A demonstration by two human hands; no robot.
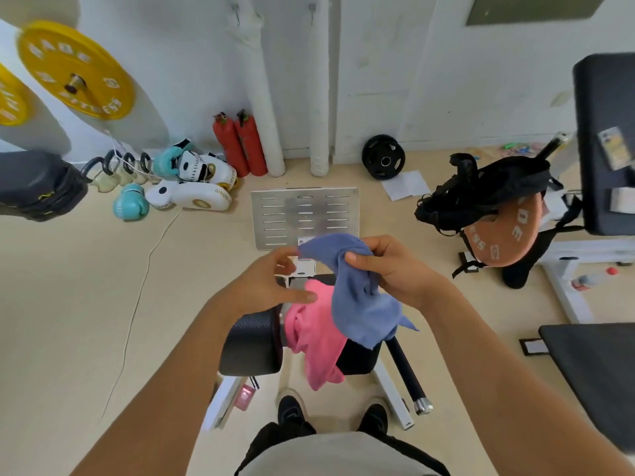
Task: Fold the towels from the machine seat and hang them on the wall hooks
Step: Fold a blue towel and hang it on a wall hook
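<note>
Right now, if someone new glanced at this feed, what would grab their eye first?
First, the crumpled blue cloth towel held up at centre: the right hand grips it, the left hand pinches its top edge. Just below, a bright pink cloth towel drapes over the black padded machine seat. At upper left, a large yellow round weight plate stands out against the white wall.

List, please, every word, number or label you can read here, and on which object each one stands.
"FITNESS" (partly blurred): yellow weight plate on the wall.
"QINGH…" (cut off): white boxing pad on the floor.
Letters on the brown weight plate: upside down, not readable.
Stickers on the black backrest: too blurred.
</note>
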